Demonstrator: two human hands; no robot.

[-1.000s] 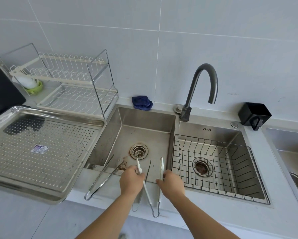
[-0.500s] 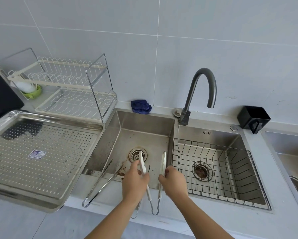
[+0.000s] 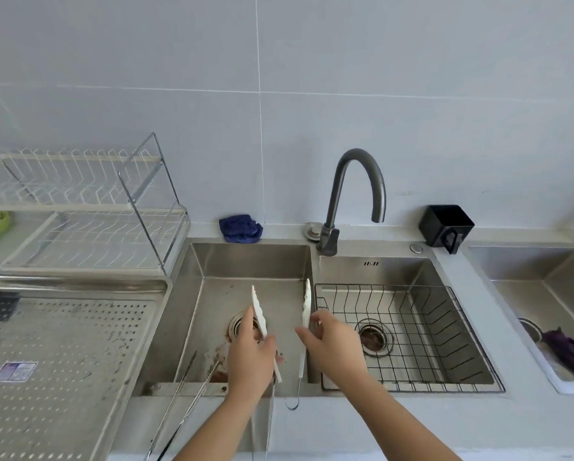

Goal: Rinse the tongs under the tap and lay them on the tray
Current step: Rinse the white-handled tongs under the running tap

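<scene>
— Where are you with the tongs?

— Barely begun, I'd say. Nearest me, my left hand has its fingers wrapped around one white-tipped arm of the tongs. My right hand pinches the other arm between thumb and fingertips. The two tips stand apart, pointing away from me, above the left basin of the sink.

— Rinsed yet?

— I see no water running from the tap, and its spout curves over the right basin, where the wire basket sits, so the tongs aren't under it. Rinsing is left, and so is laying them down.

— And your arms?

— Both forearms reach forward over the counter edge, wrists fairly level, hands close together on either side of the tongs.

— Anything else down there?

— A plain metal pair leans on the front rim of the basin, beside my left wrist.

— The tray?

— The perforated tray lies to my left, with no tongs on it.
</scene>
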